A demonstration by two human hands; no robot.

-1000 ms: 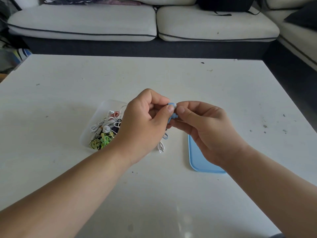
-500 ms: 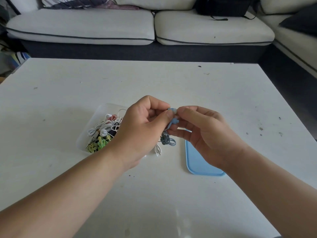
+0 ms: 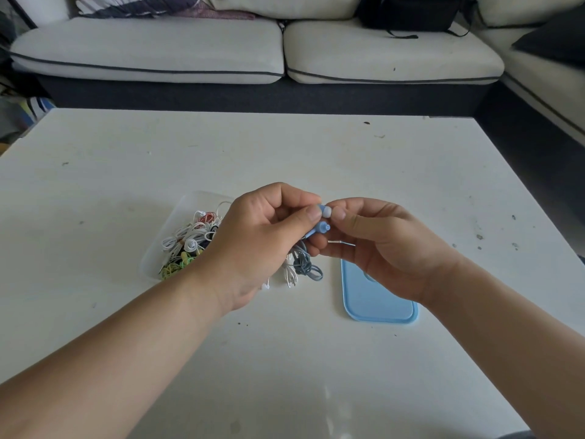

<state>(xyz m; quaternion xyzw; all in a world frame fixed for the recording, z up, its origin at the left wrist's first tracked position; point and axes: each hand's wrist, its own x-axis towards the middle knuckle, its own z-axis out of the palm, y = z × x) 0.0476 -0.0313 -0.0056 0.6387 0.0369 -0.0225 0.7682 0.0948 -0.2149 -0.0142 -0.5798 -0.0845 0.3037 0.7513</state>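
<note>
Head view: your left hand (image 3: pixel 253 245) and right hand (image 3: pixel 380 251) met above the middle of the tabletop (image 3: pixel 411 172), fingertips nearly touching. Your left hand gripped the blue earphones (image 3: pixel 322 228) between its curled fingers and thumb, both buds poking out toward your right hand. Your right hand pinched the pale ear tip (image 3: pixel 327 211) on the upper bud with thumb and forefinger, its other fingers curled beneath. The earphones' grey-blue cord (image 3: pixel 305 268) hung from your hands to a loose coil on the tabletop, just beside a white cord (image 3: pixel 289 275). A clear container (image 3: pixel 186 205) of tangled white, green and red cords lay toward the left edge, partly behind your left hand. A blue lid (image 3: pixel 376 304) lay flat under your right wrist. A sofa (image 3: pixel 152 49) stood beyond the far edge.
</note>
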